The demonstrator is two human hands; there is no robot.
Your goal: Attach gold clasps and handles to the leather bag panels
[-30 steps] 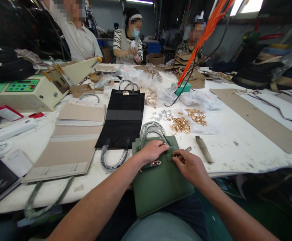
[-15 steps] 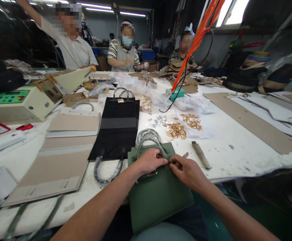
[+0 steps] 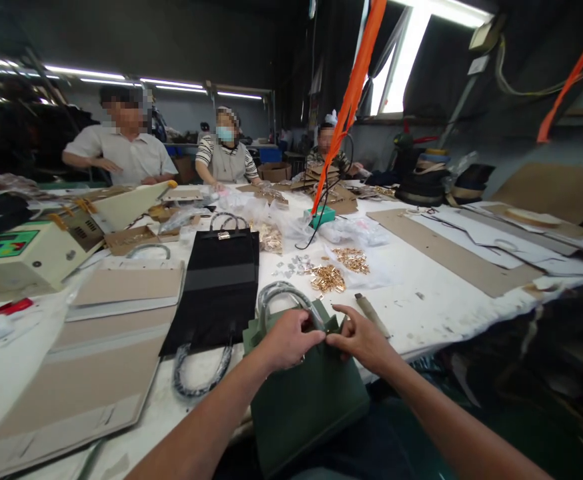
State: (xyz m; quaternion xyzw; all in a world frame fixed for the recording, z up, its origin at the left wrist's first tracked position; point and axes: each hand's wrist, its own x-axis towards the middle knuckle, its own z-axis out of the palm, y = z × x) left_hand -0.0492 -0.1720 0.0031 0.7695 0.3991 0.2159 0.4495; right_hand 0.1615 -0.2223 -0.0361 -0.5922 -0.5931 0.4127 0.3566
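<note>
A green handbag (image 3: 301, 400) leans against the table's near edge, its plastic-wrapped handles (image 3: 281, 297) lying on the tabletop. My left hand (image 3: 289, 339) is closed on the bag's top flap, thumb and fingers pinching it. My right hand (image 3: 359, 340) meets it from the right, fingers pinched on the same flap; what lies between the fingertips is hidden. A black handbag (image 3: 221, 287) lies flat just behind and to the left. A grey-handled tool (image 3: 371, 315) rests on the table right of my right hand.
Gold metal fittings (image 3: 327, 279) lie in piles behind the bag. Cardboard panels (image 3: 96, 347) cover the left, beside a cream machine (image 3: 31, 250). Long cardboard strips (image 3: 451, 250) run along the right. Three people sit at the far side. An orange strap (image 3: 351, 93) hangs above.
The camera has tilted up, so more of the room shows. My hands have drawn closer together on the green bag's flap; the clasp seen earlier is now covered.
</note>
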